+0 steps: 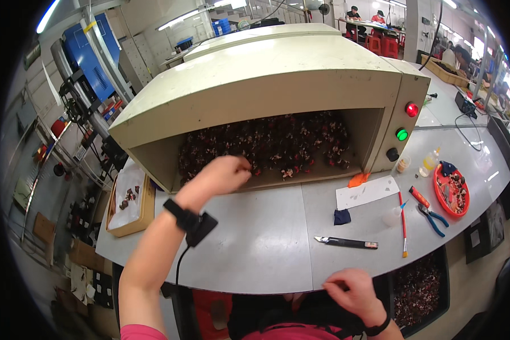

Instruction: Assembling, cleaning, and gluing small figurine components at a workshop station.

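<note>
My left hand (pixel 228 173) reaches to the mouth of a cream-coloured metal box machine (pixel 255 93). Its fingers are bent together in front of a heap of small dark pieces with red and pale specks (pixel 266 144); whatever they may pinch is hidden. A black strap holding a small black device (pixel 195 224) circles the left wrist, and a cable trails from it. At the table's front edge, my right hand (pixel 354 292) hangs loosely bent, thumb a little apart, with nothing visible in it. The nearest tool to it is a black-handled craft knife (pixel 345 242).
On the grey table (pixel 255 243) lie a white card (pixel 368 192), a red brush (pixel 403 226), blue-handled pliers (pixel 433 220) and a red dish (pixel 452 192) of bits. A cardboard tray (pixel 146 209) sits left. A black bin (pixel 419 289) of pieces stands below right.
</note>
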{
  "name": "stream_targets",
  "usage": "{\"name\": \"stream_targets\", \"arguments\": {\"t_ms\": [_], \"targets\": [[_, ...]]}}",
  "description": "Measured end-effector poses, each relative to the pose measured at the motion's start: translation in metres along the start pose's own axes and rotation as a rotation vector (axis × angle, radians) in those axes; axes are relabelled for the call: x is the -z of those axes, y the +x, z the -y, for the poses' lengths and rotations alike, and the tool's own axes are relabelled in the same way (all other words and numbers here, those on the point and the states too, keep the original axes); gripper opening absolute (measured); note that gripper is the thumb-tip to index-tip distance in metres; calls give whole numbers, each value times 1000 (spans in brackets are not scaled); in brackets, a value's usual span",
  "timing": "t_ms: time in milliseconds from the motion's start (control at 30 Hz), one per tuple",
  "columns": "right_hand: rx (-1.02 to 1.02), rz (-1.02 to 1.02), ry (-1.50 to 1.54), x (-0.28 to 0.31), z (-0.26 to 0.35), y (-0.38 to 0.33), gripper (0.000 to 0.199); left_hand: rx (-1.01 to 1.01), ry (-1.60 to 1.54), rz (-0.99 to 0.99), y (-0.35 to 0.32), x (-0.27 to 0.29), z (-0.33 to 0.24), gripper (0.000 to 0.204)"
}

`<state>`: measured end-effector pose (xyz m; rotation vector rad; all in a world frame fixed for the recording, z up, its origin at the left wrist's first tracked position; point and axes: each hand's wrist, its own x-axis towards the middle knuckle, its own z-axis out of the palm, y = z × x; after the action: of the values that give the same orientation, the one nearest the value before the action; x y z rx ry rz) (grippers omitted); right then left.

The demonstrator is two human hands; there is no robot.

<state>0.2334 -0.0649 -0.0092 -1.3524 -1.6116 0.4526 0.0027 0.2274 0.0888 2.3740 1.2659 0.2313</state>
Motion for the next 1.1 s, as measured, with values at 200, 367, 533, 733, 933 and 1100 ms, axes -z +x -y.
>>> {"name": "stream_targets", "arguments": {"t_ms": [200, 367, 533, 733, 933, 1100], "targets": [[10, -18, 14, -16, -9, 3, 14, -125, 374, -375, 111, 8, 80, 41], [-16, 24, -51, -15, -5, 12, 13, 5, 387, -358, 148, -6, 71, 53], [-5, -24, 2, -14, -5, 15, 15, 36, 335, -300, 156, -9, 62, 61], [-17, -18, -14, -11, 1, 10, 15, -46, 278, -464, 149, -16, 75, 61], [-93, 57, 32, -14, -2, 4, 14, -163, 258, -515, 98, -16, 62, 43], [-87, 18, 27, -12, -7, 0, 14, -141, -256, -173, -23, -29, -50, 26]]}}
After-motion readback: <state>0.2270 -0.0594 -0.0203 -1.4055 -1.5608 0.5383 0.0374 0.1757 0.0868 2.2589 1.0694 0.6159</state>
